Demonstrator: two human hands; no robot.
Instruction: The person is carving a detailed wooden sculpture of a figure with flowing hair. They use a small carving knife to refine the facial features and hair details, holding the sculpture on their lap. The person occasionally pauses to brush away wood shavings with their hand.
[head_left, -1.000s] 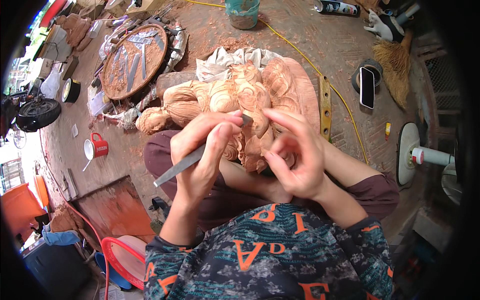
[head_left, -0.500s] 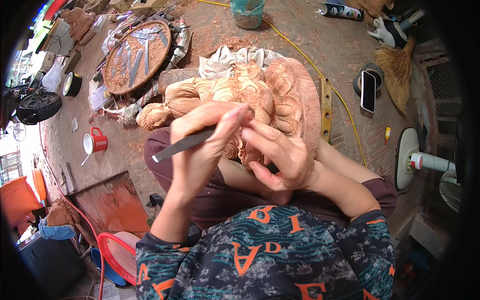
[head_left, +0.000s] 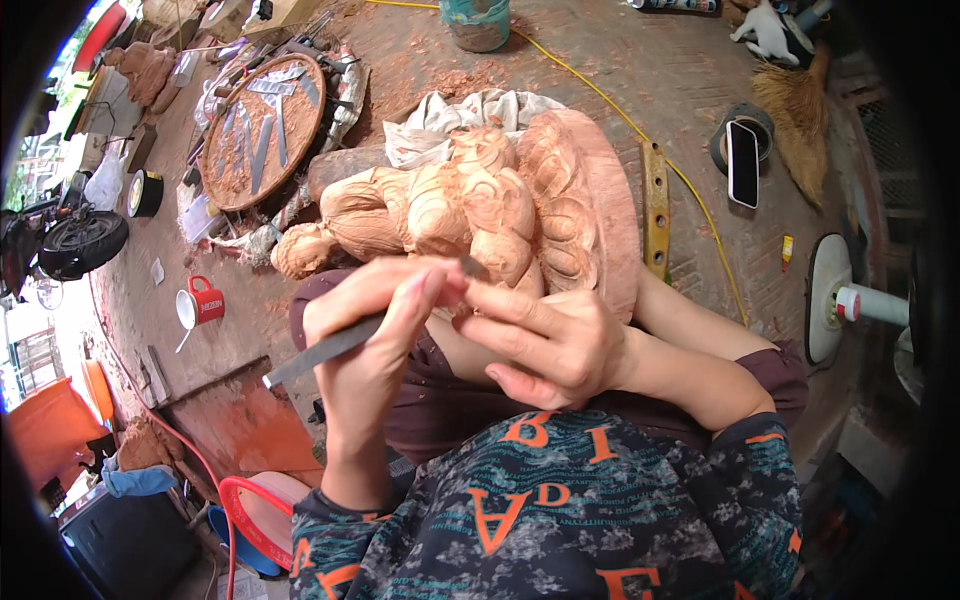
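Seated carving, seen from above: nearest the wearer, the left hand (head_left: 372, 360) is clamped on a slim dark chisel (head_left: 328, 353), gripped like a pen, its shank slanting back across the hand, an arrangement that probably favours fine control over force. The right hand (head_left: 570, 345) is not closed on anything visible; its thumb stands apart, while its extended fingertips meet the left hand's near the tool's working end, perhaps to steady it. Whether they touch the blade itself cannot be told. Just beyond the hands, in front of the folded legs, the wooden carving (head_left: 500, 205) lies on its side, head to the left and broad base to the right, presumably so that its worked face is turned up within reach. A pale cloth (head_left: 450, 120) is bunched against its far side, possibly as padding. Just beside the base lies a yellow spirit level (head_left: 655, 210). Farther out, a round tray (head_left: 225, 175) at the left gathers loose blades among shavings, and at the right a phone (head_left: 742, 165) leans on a dark ring (head_left: 757, 122), apparently propped. Farthest stands a teal bucket (head_left: 475, 25).
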